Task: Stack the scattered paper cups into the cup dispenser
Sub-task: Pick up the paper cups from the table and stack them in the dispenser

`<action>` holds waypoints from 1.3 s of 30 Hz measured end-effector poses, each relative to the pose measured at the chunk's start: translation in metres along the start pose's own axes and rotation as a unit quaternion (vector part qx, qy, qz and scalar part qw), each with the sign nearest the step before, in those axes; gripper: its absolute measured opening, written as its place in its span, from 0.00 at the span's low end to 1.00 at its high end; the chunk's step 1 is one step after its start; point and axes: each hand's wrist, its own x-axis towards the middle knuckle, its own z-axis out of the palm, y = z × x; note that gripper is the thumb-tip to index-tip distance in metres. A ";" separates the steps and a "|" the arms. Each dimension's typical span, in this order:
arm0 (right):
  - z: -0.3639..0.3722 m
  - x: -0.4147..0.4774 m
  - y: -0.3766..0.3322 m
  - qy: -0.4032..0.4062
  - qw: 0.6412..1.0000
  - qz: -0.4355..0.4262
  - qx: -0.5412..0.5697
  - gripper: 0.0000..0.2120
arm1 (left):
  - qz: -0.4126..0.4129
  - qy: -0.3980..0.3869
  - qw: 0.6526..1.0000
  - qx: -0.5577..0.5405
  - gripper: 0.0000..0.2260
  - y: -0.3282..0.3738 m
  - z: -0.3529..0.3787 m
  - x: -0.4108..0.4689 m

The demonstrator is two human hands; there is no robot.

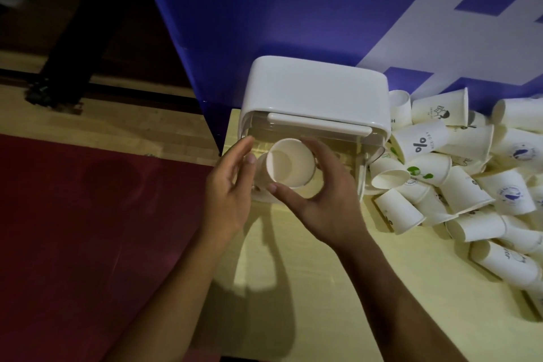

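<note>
My right hand (pixel 320 194) curls its fingers round a paper cup (pixel 289 163) to nest it inside the cup dispenser (pixel 314 88), while my loose-fingered left hand (pixel 229 191) seemingly steadies its side.

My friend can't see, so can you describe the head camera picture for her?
The right hand holds a cup, mouth toward the camera, in front of a white dispenser; the left hand is open beside it. A pile of cups lies on the table to the right.

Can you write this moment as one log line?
right hand: holds paper cup | left hand: beside dispenser | cup pile: on table
</note>
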 end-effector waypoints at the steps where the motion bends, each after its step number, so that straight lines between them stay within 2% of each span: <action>1: 0.005 0.003 0.000 -0.009 1.000 -0.005 -0.002 0.38 | 0.005 -0.003 1.000 0.002 0.20 0.002 0.000 0.002; 7: 0.024 0.013 0.011 -0.022 1.000 -0.003 -0.022 0.36 | -0.012 -0.033 0.999 0.012 0.19 -0.008 0.003 0.012; 10: 0.030 0.017 0.021 -0.030 0.999 0.001 -0.042 0.36 | -0.010 -0.044 0.999 0.027 0.15 -0.011 0.004 0.014; 22: 0.044 0.022 0.038 -0.097 0.988 0.064 -0.104 0.44 | -0.065 -0.062 0.993 0.072 0.15 -0.033 0.008 0.017; 34: 0.047 0.021 0.046 -0.111 0.986 0.073 -0.097 0.49 | -0.028 -0.067 0.988 0.139 0.15 -0.041 0.005 0.018; 37: 0.035 0.010 0.045 -0.119 0.985 0.087 -0.084 0.51 | 0.014 -0.019 0.984 0.174 0.16 -0.030 0.003 0.009; 39: 0.021 -0.006 0.049 -0.096 0.987 0.091 -0.094 0.46 | 0.063 0.041 0.980 0.185 0.14 -0.012 0.008 -0.008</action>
